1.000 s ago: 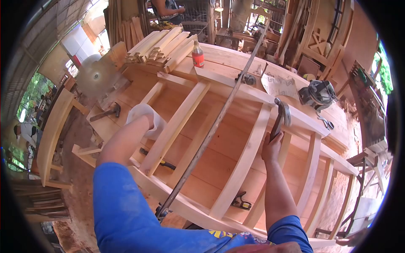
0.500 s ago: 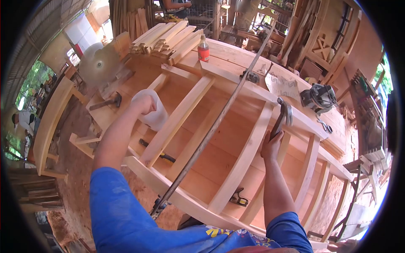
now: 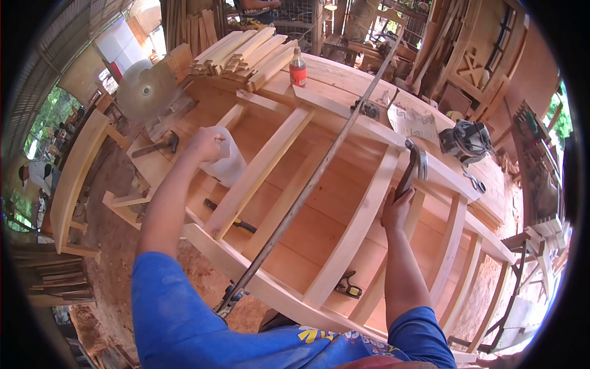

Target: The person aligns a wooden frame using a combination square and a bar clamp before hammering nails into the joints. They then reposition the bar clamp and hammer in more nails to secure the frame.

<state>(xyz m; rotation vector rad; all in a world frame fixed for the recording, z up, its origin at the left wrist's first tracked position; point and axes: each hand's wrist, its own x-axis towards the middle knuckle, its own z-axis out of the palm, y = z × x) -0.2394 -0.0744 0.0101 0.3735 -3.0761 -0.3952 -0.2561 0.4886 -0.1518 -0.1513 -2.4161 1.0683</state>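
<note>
My left hand is closed at the mouth of a white plastic container, which stands inside the wooden frame. Whatever its fingers hold is too small or hidden to make out. In my right hand is a claw hammer, gripped by its handle, with the head up near the frame's far rail. The ladder-like wooden frame lies across the bench. A long metal bar clamp spans it from the near rail past the far one.
A second hammer lies at the left. Beyond the frame are a bottle, stacked wood strips, a power tool and scissors. A small block plane and a yellow-black tool lie among the slats.
My left hand has risen from inside the white container to its rim, still closed. The right hand keeps the hammer in nearly the same place.
</note>
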